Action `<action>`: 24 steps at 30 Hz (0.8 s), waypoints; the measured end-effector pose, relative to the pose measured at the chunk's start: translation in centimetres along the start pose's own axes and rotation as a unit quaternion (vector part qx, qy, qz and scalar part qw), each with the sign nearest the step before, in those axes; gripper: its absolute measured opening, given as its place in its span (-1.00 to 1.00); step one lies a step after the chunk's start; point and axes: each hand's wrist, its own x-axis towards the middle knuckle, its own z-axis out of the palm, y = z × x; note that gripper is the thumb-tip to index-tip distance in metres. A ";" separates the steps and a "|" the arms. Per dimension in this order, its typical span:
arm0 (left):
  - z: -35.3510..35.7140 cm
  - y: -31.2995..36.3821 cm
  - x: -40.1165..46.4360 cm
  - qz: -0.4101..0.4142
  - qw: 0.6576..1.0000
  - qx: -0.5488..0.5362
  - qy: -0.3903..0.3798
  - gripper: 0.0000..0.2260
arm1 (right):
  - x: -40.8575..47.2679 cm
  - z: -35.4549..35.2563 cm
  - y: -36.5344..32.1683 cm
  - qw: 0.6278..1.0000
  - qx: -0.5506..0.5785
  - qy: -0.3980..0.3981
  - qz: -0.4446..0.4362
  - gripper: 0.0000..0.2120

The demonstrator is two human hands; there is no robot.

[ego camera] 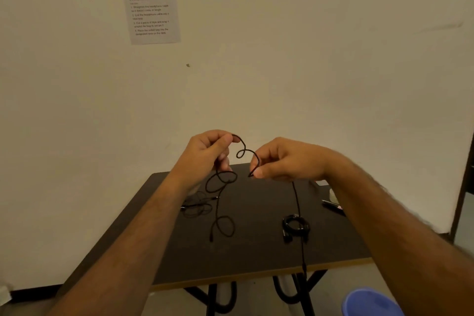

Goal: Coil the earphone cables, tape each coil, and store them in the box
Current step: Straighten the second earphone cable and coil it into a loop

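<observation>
Both hands hold one black earphone cable point(245, 152) up above the counter point(256, 251). The left hand point(205, 154) and right hand point(284, 159) each pinch it. It looks like coiling; next, wind another loop.

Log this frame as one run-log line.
stage: coiling | left hand: pinches black cable | right hand: pinches same cable | coiled cable: on table

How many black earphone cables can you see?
3. One cable is held up between the left hand and right hand, its ends trailing down. A loose thin cable lies on the table at left. A coiled cable lies at right. The arms may hide others.
</observation>
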 end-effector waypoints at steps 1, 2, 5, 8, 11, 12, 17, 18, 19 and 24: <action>0.5 -0.1 0.2 -0.016 1.000 -0.020 0.018 -0.81 | 0.2 0.5 -0.2 0.999 0.015 -0.015 -0.024 -0.91; 0.8 -0.2 0.3 -0.031 0.999 -0.024 0.032 -0.81 | 0.4 0.9 -0.3 0.998 0.036 -0.026 -0.049 -0.89; 1.4 -1.4 0.2 -0.053 0.998 0.035 0.022 -0.85 | 0.8 2.0 -0.5 0.980 0.165 -0.028 -0.112 -0.84; 1.7 -2.1 -0.7 -0.068 0.990 0.098 -0.069 -0.80 | 0.9 2.1 -0.6 0.952 0.279 0.047 -0.121 -0.79; 1.4 -1.7 -1.4 -0.090 0.979 0.126 -0.134 -0.86 | 0.8 1.4 -0.4 0.943 0.302 0.111 -0.088 -0.74; 1.3 -1.5 -1.5 -0.089 0.981 0.108 -0.132 -0.79 | 0.8 1.3 -0.3 0.946 0.291 0.122 -0.070 -0.73; 1.8 -0.3 -1.1 -0.050 0.994 -0.084 -0.045 -0.70 | 1.2 2.2 -0.5 0.964 0.204 0.169 -0.013 -0.71; 1.9 -0.2 -1.0 -0.054 0.990 -0.123 -0.043 -0.73 | 1.3 2.3 -0.7 0.964 0.190 0.187 -0.012 -0.71; 2.0 -0.1 -1.1 -0.059 0.985 -0.158 -0.046 -0.75 | 1.3 2.5 -0.7 0.963 0.169 0.211 -0.012 -0.71; 2.9 -0.6 -2.3 -0.067 0.975 -0.199 -0.070 -0.77 | 1.2 2.1 -0.8 0.954 0.075 0.290 -0.016 -0.72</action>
